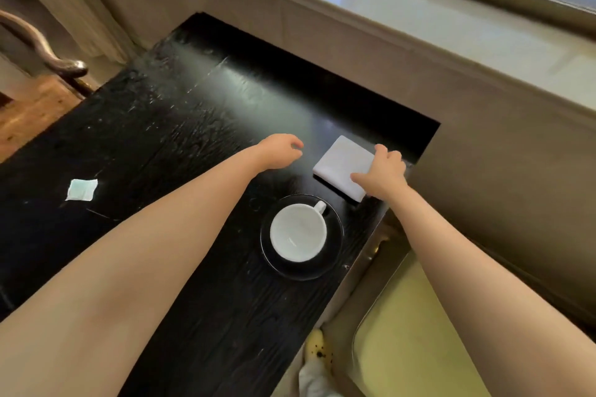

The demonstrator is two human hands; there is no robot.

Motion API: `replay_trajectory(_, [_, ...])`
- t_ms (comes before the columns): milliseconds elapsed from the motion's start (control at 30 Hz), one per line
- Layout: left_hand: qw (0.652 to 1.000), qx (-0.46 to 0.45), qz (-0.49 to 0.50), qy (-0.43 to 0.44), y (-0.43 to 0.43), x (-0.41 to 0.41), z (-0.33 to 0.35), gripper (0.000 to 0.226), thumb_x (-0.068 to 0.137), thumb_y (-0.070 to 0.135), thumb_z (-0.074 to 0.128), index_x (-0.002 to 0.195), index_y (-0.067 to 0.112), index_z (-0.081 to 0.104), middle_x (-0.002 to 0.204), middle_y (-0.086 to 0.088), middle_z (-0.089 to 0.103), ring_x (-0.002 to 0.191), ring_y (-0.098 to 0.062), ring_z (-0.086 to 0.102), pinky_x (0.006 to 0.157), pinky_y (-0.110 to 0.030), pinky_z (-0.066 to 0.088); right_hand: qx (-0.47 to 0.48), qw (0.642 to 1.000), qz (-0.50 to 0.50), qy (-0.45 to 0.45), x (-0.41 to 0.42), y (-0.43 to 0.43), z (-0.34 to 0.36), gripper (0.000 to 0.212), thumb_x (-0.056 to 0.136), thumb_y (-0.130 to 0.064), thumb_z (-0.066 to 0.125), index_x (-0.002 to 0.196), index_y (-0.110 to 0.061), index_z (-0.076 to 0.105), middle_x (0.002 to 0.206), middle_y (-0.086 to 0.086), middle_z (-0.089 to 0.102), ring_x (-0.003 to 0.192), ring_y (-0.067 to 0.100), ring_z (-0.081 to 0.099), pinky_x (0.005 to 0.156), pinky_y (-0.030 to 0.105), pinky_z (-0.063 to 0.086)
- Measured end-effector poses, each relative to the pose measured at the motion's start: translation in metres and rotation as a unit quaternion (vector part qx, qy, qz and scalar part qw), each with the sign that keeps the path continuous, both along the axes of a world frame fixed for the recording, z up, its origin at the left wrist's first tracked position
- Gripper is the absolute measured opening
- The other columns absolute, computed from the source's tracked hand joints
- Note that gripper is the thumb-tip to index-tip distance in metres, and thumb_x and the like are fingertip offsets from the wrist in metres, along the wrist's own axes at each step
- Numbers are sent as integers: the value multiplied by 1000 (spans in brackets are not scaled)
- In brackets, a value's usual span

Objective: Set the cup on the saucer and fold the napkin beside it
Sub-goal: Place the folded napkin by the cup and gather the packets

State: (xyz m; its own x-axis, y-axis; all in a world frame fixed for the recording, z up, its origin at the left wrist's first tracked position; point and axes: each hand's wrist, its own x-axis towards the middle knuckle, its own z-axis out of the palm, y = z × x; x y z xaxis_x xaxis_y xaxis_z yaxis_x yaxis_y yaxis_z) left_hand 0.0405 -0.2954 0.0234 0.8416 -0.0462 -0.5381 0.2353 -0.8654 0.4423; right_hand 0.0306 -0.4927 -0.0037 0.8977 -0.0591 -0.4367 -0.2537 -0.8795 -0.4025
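far left: curved metal chair arm (pixel 48 55) over a wooden floor (pixel 29 113), curtain (pixel 80 10) hanging behind.

left of centre: black wooden table (pixel 161 171), grain and scratches visible, glare across its far half. on it, well apart from everything else, a small pale green-and-white packet (pixel 81 189), lying flat.

centre: left hand (pixel 280 150), forearm stretched over the table, fingers curled loosely downward, empty, gripping nothing; whether it touches the tabletop cannot be told. it sits just left of the napkin, a gap of bare table between them.

centre, nearer the viewer: black saucer (pixel 335 251) flat on the table, near the table's right edge. white cup (pixel 298 232) upright and empty on the saucer, handle pointing toward the far right, toward the napkin.

right of centre: white napkin (pixel 342 161), folded into a neat rectangle, lying flat beside the saucer on its far side, close to the table's far right corner. right hand (pixel 383 171) rests on the napkin's right edge, fingers spread and laid over it, thumb on the near side; pressing or lightly pinching the edge, which of the two cannot be told.

right: beige wall panel (pixel 483 155) and pale window ledge (pixel 419 16) above. lower right: yellow-green cushioned seat (pixel 403 342) beside the table.
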Motion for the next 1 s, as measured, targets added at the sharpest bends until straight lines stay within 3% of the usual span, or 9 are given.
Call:
replay_trajectory(167, [998,41,-30,30,56,-34,42,40,98,27,39,136,18,44,137,-6,48,109,-26,54,91,-40,51,-80,980,177,34,3,50,50,67,86,-38,57,140,-8,30,141,17,34,130,37,30,103,41,32])
replay_trajectory(267, [995,68,-51,43,101,-65,57,40,98,29,38,136,21,44,138,-4,48,110,-24,54,96,-41,48,-80,967,238,47,-11,95,66,60,89,-35,52,141,-13,31,143,16,38,132,35,33,105,39,30])
replay_trajectory(400, [995,68,-40,66,180,-127,55,48,94,38,48,137,20,43,135,-4,52,117,-23,54,99,-43,46,-45,958,275,64,-52,171,59,56,91,-32,53,140,-11,35,142,15,44,131,32,39,107,36,33])
replay_trajectory(600, [991,27,74,112,301,-234,24,59,87,39,59,140,21,39,140,-4,47,123,-21,50,97,-28,40,-1,938,333,100,-126,284,18,55,90,-35,56,137,-11,40,142,14,45,129,30,44,106,37,38])
replay_trajectory(867, [981,18,187,42,375,-309,-35,66,83,25,66,141,15,36,139,-11,47,123,-25,49,101,-32,39,3,923,377,75,-197,396,-29,53,91,-35,52,136,-9,41,137,16,46,126,35,42,102,40,40])
replay_trajectory(1000, [971,-12,238,-16,371,-311,-73,66,83,17,66,142,15,36,137,-14,46,123,-27,49,101,-36,42,5,938,346,26,-214,426,-48,53,89,-34,57,131,-6,44,133,16,46,124,33,43,97,39,40])
